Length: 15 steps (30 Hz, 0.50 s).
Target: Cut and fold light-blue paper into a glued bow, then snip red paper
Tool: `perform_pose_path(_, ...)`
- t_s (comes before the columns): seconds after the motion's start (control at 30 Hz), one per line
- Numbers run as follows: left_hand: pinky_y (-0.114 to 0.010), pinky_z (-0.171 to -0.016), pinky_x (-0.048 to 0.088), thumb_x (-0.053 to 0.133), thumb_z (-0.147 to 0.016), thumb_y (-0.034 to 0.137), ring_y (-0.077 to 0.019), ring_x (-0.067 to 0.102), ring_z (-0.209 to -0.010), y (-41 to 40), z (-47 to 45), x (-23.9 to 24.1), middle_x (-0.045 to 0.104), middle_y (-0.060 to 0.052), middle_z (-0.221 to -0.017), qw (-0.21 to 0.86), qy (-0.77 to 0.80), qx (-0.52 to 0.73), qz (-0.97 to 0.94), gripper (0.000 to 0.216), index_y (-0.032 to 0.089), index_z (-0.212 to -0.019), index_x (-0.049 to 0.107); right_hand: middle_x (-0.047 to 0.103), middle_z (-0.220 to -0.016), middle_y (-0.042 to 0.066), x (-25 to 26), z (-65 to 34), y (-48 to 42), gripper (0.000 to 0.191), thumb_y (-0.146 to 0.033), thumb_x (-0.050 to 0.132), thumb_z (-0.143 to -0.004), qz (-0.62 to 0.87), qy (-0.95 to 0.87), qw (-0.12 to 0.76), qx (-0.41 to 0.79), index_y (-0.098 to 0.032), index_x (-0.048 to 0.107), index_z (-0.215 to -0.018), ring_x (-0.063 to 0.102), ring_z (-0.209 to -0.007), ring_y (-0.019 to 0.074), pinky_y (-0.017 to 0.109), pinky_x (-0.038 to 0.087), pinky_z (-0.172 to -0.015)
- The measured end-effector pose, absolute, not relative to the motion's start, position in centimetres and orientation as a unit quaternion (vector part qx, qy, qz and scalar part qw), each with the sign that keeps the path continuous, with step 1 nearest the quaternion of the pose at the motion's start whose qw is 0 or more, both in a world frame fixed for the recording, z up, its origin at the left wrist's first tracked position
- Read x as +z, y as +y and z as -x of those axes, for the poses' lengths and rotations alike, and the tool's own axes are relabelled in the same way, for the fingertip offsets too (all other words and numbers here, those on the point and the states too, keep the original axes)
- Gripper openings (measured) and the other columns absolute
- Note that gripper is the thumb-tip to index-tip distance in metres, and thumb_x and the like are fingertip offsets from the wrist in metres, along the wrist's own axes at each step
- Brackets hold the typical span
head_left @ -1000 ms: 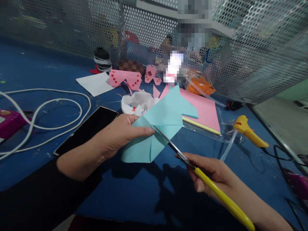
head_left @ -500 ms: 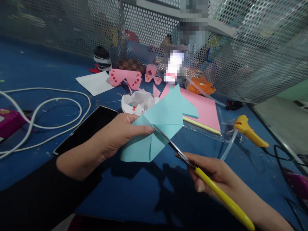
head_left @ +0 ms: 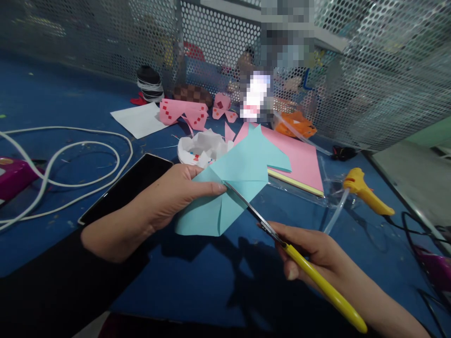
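Pinched between the thumb and fingers of my left hand (head_left: 186, 188) is a folded sheet of light blue paper (head_left: 243, 159), held up above the blue table. Its fingers behind the paper are hidden. My right hand (head_left: 310, 253) grips yellow-handled scissors (head_left: 320, 286). The narrow metal blades run up and left to the paper's crease, their tips close to my left thumb. The blades look nearly closed on the paper; I cannot tell how deep they reach. Behind the blue paper sits a white paper-lined bowl (head_left: 185, 146) with small scraps inside.
A black phone (head_left: 127, 188) and looped white cable (head_left: 59, 129) lie left. Pink folded pieces (head_left: 185, 112), a white sheet (head_left: 139, 119) and a pink paper stack (head_left: 299, 159) are behind. A yellow glue gun (head_left: 362, 190) rests right. Perforated metal mesh (head_left: 218, 33) borders the back.
The scissors' yellow handle has shifted slightly left and up, drawing a little closer to the right hand. The left hand and the blue paper stay almost still.
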State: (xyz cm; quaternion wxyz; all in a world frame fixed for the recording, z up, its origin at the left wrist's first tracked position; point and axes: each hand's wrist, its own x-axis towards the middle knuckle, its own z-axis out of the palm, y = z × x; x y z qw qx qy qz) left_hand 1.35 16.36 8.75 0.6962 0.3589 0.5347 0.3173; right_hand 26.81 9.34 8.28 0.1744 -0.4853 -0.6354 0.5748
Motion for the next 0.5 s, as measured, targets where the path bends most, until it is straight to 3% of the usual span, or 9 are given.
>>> perform_pose_path(0.5,-0.022,-0.053,0.055,0.081,-0.066,0.020,-0.0152,0.067,-0.055,16.36,-1.18,8.37,0.076,-0.003,-0.068,0.696,0.527,0.316,-0.373,0.012,0.017,-0.077,0.077,0.063,-0.072,-0.003,8.18,-27.05,9.27,0.045,-0.038,0.069,-0.088,0.489,-0.649,0.165,0.559,-0.024,0.064,-0.131,0.057,-0.061,0.0116,0.023,0.045,-0.062)
